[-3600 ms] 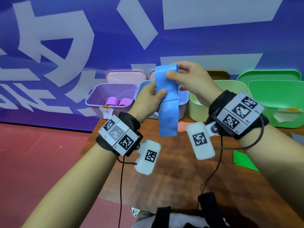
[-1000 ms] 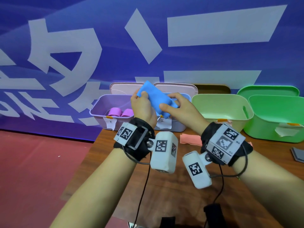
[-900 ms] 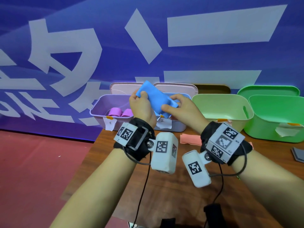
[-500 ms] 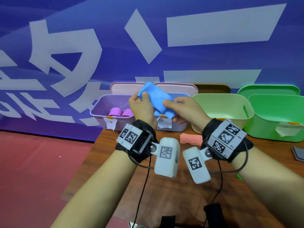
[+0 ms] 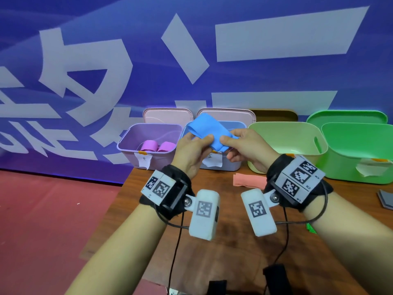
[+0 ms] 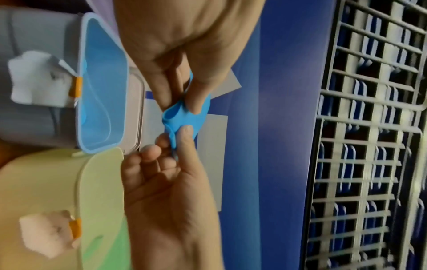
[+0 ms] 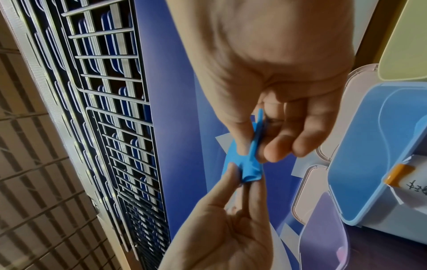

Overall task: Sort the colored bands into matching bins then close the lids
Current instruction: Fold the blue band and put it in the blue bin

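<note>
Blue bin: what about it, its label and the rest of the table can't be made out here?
- Blue bin: in the head view the blue band and both hands hide its inside.
- Its label: cut off by the right wrist view's edge.
- Grey object: cut off by the head view's right edge.

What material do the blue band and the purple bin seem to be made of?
The blue band, pinched by left hand and right hand: probably thin rubber or latex, matte; it folds softly into loops. The purple bin: looks like moulded plastic, smooth, slightly translucent, with rigid walls and rounded rim.
</note>
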Tool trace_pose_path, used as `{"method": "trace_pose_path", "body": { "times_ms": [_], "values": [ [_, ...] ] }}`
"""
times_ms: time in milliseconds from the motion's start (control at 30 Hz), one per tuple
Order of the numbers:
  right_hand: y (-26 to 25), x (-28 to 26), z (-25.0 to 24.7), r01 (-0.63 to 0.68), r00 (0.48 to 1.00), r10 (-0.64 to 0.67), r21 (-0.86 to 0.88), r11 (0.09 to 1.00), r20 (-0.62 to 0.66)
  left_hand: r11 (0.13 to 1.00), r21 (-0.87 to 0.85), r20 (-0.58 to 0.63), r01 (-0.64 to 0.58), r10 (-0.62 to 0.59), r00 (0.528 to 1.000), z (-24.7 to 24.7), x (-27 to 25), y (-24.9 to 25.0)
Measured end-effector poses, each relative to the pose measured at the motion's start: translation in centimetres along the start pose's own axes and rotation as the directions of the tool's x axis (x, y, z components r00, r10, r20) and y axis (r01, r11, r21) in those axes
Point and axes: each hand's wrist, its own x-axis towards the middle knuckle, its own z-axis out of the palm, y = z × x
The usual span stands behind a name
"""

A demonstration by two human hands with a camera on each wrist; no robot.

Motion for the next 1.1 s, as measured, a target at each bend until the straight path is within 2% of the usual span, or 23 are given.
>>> {"method": "trace_pose_path", "body": {
  "times_ms": [100,167,200,267,367,433,533,567,600,667,767,833,900,967,1033,1100],
  "values": [
    [-0.1,-0.2,0.0,-0.032,0.998,0.033,-0.008,0.999,0.062,0.975,0.148,-0.039,-0.167,0.174,0.984,-0.2,-0.1,-0.1],
    [-0.4,-0.5,-0.1,-0.071,0.990,0.063,0.062,0.996,0.127,0.929,0.248,-0.042,-0.273,0.292,0.956,-0.3,-0.2,0.1],
    [-0.6,-0.7,-0.2,-0.110,0.982,0.087,0.132,0.985,0.166,0.891,0.311,-0.013,-0.331,0.352,0.936,-0.4,-0.3,0.3],
    [-0.9,-0.8,-0.6,-0.206,0.961,0.141,0.272,0.940,0.240,0.776,0.457,0.124,-0.435,0.429,0.895,-0.6,-0.6,1.0],
    [-0.9,-0.5,-1.4,-0.291,0.939,0.196,0.347,0.891,0.284,0.609,0.589,0.370,-0.531,0.382,0.847,-0.7,-0.8,1.6],
    [-0.7,-0.3,-1.6,-0.304,0.933,0.200,0.356,0.884,0.301,0.549,0.619,0.469,-0.561,0.315,0.825,-0.9,-0.8,1.7],
    [-0.3,0.0,-1.6,-0.314,0.929,0.194,0.397,0.862,0.315,0.402,0.664,0.608,-0.630,0.199,0.768,-1.3,-0.9,1.8],
    [-0.2,-0.1,-1.5,-0.303,0.936,0.189,0.410,0.860,0.296,0.385,0.661,0.642,-0.643,0.151,0.751,-1.4,-0.9,1.7],
    [-0.3,-0.2,-1.5,-0.280,0.948,0.178,0.420,0.864,0.265,0.419,0.642,0.665,-0.642,0.113,0.738,-1.4,-0.9,1.7],
    [-0.3,-0.4,-1.4,-0.209,0.971,0.143,0.388,0.898,0.193,0.571,0.567,0.666,-0.594,0.106,0.738,-1.3,-1.1,1.7],
    [0.1,-0.1,-1.1,-0.107,0.991,0.082,0.255,0.961,0.106,0.746,0.430,0.539,-0.510,0.241,0.807,-1.1,-0.6,1.4],
    [0.1,-0.1,-1.0,-0.039,0.999,0.035,0.132,0.991,0.037,0.767,0.433,0.347,-0.473,0.342,0.873,-1.0,0.0,1.6],
    [-0.1,-0.1,-1.0,0.043,0.999,-0.043,-0.010,0.999,-0.013,0.733,0.546,0.205,-0.405,0.352,0.913,-0.8,0.4,1.9],
    [-0.2,-0.2,-0.8,0.122,0.992,-0.125,-0.067,0.990,-0.028,0.723,0.624,0.191,-0.297,0.228,0.955,-0.7,0.5,2.1],
    [-0.2,-0.1,-0.7,0.180,0.982,-0.184,-0.104,0.978,-0.031,0.741,0.637,0.201,-0.212,0.106,0.974,-0.6,0.4,1.9],
    [-0.3,-0.1,-0.6,0.214,0.976,-0.217,-0.108,0.971,-0.023,0.761,0.624,0.174,-0.174,0.081,0.981,-0.6,0.4,1.5]
  ]
}}
